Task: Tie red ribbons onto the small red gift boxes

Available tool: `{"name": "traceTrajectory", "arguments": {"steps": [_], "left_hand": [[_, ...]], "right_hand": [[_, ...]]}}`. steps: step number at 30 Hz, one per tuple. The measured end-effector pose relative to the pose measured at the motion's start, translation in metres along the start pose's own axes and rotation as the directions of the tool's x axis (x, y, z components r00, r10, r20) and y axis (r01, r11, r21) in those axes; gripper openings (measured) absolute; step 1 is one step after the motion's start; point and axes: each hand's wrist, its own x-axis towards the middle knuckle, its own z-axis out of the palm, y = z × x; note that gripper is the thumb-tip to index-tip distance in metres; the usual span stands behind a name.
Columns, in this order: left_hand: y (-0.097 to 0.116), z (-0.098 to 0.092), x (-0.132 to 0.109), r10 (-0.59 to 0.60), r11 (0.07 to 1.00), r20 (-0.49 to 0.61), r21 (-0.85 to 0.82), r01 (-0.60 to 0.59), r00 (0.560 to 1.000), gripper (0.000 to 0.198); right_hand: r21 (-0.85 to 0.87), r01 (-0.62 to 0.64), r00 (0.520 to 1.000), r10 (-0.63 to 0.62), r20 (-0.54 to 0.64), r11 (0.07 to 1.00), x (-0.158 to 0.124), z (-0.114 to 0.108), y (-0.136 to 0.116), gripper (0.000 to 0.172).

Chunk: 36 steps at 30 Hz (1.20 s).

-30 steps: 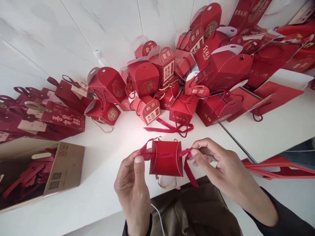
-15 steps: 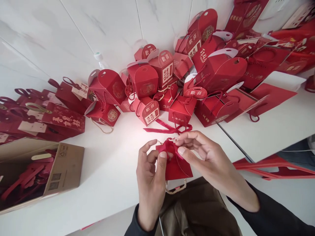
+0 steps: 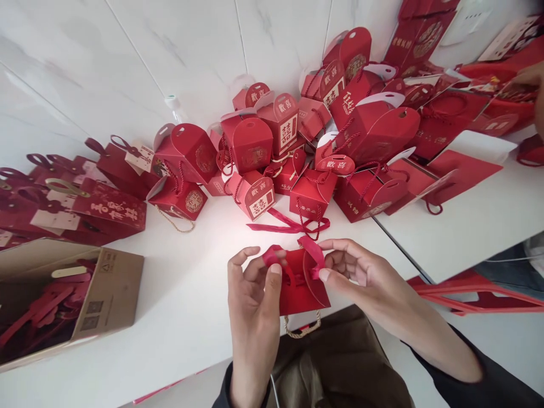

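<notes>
A small red pillow-shaped gift box (image 3: 304,286) hangs between my hands just above the near edge of the white table (image 3: 187,306), with a gold cord loop dangling below it. My left hand (image 3: 253,294) pinches one loop of the red ribbon (image 3: 313,253) on the box's left side. My right hand (image 3: 361,272) pinches the other ribbon loop on the right, above the box top. Both hands are closed on the ribbon.
A heap of red gift boxes (image 3: 297,147) fills the table's far side against the white wall. An open cardboard carton (image 3: 108,292) with red ribbons sits at left, flat red bags (image 3: 106,209) behind it. A loose red ribbon (image 3: 289,224) lies mid-table. Another person's hand (image 3: 531,79) shows top right.
The ribbon ends were pulled out sideways a second ago; my hands then came together over the box and now each holds a ribbon loop. The view drifted slightly right.
</notes>
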Motion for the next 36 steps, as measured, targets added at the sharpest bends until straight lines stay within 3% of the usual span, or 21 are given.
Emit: {"name": "traceTrajectory", "arguments": {"steps": [4,7,8,10,13,17,20,27,31,36], "left_hand": [[-0.01,-0.004,-0.004,0.168,0.957,-0.217,0.269,-0.107,0.962,0.053],[-0.014,-0.01,-0.006,0.116,0.947,-0.285,0.321,-0.019,0.952,0.033],[-0.015,-0.012,-0.006,0.073,0.939,-0.26,0.342,0.022,0.963,0.029],[-0.015,-0.015,-0.005,-0.008,0.922,-0.143,0.382,0.062,0.99,0.042],[-0.013,-0.014,-0.003,-0.012,0.919,-0.014,0.393,0.017,1.0,0.04],[-0.013,-0.007,0.002,0.169,0.904,-0.026,0.402,-0.144,0.985,0.02],[-0.013,-0.002,0.006,0.243,0.89,0.005,0.397,-0.225,0.97,0.015],[-0.01,0.005,0.013,0.226,0.873,0.054,0.432,-0.226,0.973,0.007],[-0.006,0.006,0.008,0.264,0.884,0.057,0.386,-0.265,0.963,0.008],[-0.001,0.008,0.007,0.148,0.943,0.169,0.272,-0.19,0.974,0.015]], "right_hand": [[0.056,-0.076,0.995,0.072,0.072,0.996,0.002,-0.002,0.007,0.037],[0.01,-0.054,0.989,0.053,0.138,0.998,0.005,-0.002,0.007,0.042],[0.002,-0.041,0.99,0.04,0.138,0.999,0.007,-0.002,0.005,0.045],[0.001,-0.015,0.993,0.015,0.114,1.0,0.009,-0.001,0.001,0.047],[0.017,0.024,0.994,-0.026,0.108,1.0,0.011,0.002,-0.006,0.035],[0.036,0.042,0.991,-0.047,0.127,0.998,0.011,0.007,-0.011,0.021],[0.022,0.037,0.992,-0.039,0.116,0.999,0.01,0.008,-0.012,0.018],[0.119,0.014,0.991,-0.03,0.129,0.993,0.014,0.009,-0.01,0.021],[0.153,0.063,0.99,-0.081,0.114,0.986,0.018,0.011,-0.009,0.019],[0.113,0.162,0.983,-0.171,0.067,0.98,0.017,0.014,-0.015,0.017]]}}
